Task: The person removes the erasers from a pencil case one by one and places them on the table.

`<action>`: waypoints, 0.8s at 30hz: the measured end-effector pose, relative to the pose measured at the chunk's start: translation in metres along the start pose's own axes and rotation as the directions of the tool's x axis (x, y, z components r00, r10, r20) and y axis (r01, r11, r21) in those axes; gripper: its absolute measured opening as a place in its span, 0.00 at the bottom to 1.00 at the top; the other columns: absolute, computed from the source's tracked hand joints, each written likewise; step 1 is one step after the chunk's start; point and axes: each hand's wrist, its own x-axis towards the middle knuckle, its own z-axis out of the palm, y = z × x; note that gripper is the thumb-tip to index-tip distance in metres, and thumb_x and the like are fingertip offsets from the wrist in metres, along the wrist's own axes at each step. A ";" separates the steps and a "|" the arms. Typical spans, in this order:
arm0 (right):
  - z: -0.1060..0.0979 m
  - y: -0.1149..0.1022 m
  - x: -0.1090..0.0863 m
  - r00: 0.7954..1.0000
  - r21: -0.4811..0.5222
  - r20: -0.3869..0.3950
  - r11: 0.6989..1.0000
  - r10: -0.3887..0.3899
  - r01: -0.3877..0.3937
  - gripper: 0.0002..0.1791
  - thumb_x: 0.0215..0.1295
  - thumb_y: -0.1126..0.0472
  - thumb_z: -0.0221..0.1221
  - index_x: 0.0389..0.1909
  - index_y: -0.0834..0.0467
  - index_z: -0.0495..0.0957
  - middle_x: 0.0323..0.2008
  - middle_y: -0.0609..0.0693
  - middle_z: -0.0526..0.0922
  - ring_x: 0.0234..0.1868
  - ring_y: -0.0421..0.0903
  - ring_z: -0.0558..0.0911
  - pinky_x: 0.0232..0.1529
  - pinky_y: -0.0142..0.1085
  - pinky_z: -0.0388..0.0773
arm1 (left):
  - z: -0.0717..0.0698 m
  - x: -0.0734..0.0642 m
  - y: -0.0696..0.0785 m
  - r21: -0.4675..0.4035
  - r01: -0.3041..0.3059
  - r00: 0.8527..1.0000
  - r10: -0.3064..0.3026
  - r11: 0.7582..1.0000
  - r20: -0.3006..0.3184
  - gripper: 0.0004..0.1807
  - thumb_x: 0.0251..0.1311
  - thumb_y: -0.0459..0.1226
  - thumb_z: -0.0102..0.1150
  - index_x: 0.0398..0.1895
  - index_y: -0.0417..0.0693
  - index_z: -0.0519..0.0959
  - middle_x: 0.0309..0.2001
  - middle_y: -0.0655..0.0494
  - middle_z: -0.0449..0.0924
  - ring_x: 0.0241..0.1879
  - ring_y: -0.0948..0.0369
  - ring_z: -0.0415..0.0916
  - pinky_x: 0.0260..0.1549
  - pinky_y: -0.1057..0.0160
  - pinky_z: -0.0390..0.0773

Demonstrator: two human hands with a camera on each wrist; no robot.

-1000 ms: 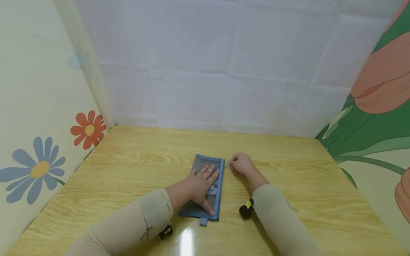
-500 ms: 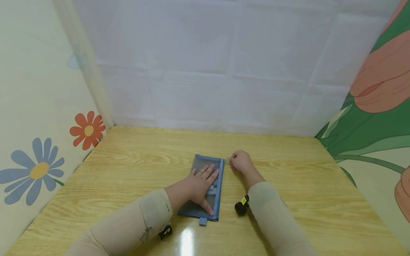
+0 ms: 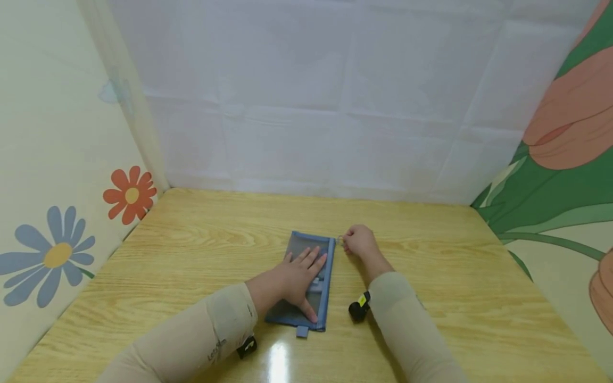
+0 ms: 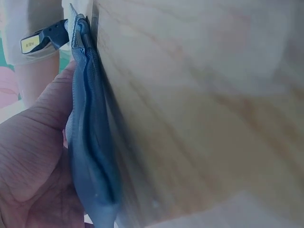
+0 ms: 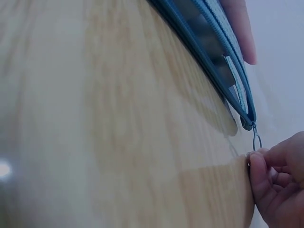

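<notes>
A blue zipper pouch (image 3: 329, 282) with see-through mesh lies flat on the wooden table. My left hand (image 3: 298, 279) presses on it with spread fingers. At the pouch's far right corner, my right hand (image 3: 361, 242) pinches the looped zipper pull (image 5: 257, 139) between thumb and forefinger. In the right wrist view the zipped edge (image 5: 211, 16) gapes, and a pale item (image 5: 233, 71) shows inside; its kind is unclear. From the left wrist, the pouch's blue edge (image 4: 90, 128) is seen side-on beside the palm.
A small fabric tab (image 3: 302, 332) sticks out from the pouch's near end. Wood-grain table (image 3: 215, 229) surrounds the pouch, backed by a white sheet (image 3: 287, 106). Walls with painted flowers stand at both sides. Each wrist bears a black camera (image 3: 358, 308).
My right hand and forearm have shifted slightly left and away from me, still pinching the zipper pull. The left hand and the pouch have hardly moved.
</notes>
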 end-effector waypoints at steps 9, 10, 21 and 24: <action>0.000 0.002 0.001 1.000 0.022 -0.006 1.000 0.004 -0.003 0.05 0.60 0.69 0.52 0.28 0.67 0.75 0.21 0.55 0.79 0.17 0.42 0.77 0.21 0.31 0.80 | -0.002 0.001 -0.005 0.029 -0.011 1.000 0.011 1.000 0.004 0.74 0.19 0.77 0.55 0.72 0.55 0.34 0.72 0.50 0.30 0.70 0.50 0.32 0.64 0.40 0.47; 0.000 0.002 0.001 1.000 0.017 -0.008 1.000 0.005 -0.005 0.05 0.60 0.69 0.52 0.28 0.67 0.75 0.22 0.55 0.79 0.18 0.42 0.77 0.21 0.31 0.80 | -0.003 0.001 -0.005 0.030 -0.012 1.000 0.012 0.999 0.001 0.74 0.19 0.77 0.55 0.72 0.55 0.34 0.72 0.49 0.30 0.70 0.50 0.33 0.64 0.40 0.47; -0.004 0.001 -0.003 0.999 -0.024 -0.041 0.999 -0.031 0.030 0.05 0.60 0.69 0.52 0.28 0.66 0.75 0.20 0.55 0.79 0.17 0.43 0.77 0.20 0.30 0.79 | -0.007 0.002 -0.001 0.019 0.009 1.000 -0.009 1.000 -0.018 0.70 0.26 0.78 0.49 0.72 0.53 0.38 0.72 0.47 0.34 0.70 0.50 0.35 0.65 0.42 0.48; -0.003 0.003 -0.003 0.998 -0.019 -0.051 0.999 -0.040 0.039 0.05 0.60 0.69 0.52 0.28 0.66 0.75 0.20 0.55 0.79 0.17 0.42 0.77 0.20 0.31 0.79 | -0.006 0.004 0.000 0.025 0.016 1.000 -0.016 1.000 -0.020 0.69 0.27 0.79 0.47 0.72 0.53 0.38 0.72 0.47 0.34 0.70 0.51 0.35 0.65 0.44 0.49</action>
